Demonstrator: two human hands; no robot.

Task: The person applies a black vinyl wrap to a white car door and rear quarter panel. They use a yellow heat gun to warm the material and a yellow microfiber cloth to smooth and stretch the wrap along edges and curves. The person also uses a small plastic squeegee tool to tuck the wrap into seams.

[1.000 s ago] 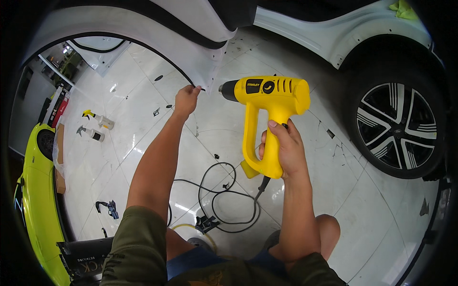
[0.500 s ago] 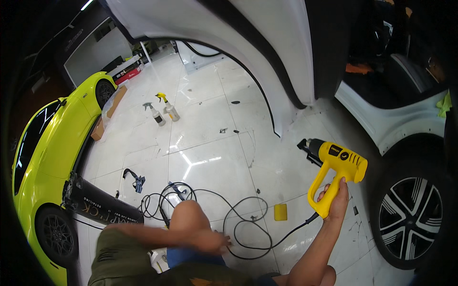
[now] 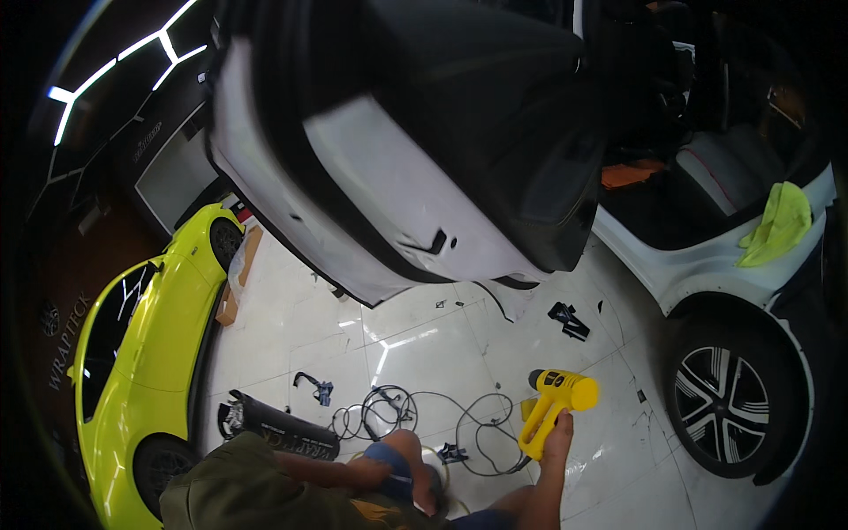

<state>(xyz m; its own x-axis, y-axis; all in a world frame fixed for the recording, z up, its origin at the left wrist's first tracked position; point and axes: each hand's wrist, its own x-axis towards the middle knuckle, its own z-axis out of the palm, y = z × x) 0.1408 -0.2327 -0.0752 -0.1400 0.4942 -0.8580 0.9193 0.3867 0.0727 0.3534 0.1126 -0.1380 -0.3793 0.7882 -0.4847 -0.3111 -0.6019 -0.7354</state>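
In my right hand is a yellow heat gun, the fingers wrapped round its handle and its dark nozzle facing left. Its black cord runs into loose coils on the floor. A yellow block lies partly hidden behind the gun. My left hand is low beside my bent knee; its fingers do not show clearly. On the tiles by that knee lies a crumpled dark piece. An open vehicle door, white with black trim, hangs ahead of me.
A white vehicle body with a wheel stands at right, a lime cloth on its sill. A lime-green car stands at left. A black cylinder, dark scraps and a cardboard box are on the floor.
My view has tilted up, so more of the door shows and the two spray bottles are out of sight. The heat gun sits lower in view. A crumpled dark piece now shows by my knee.
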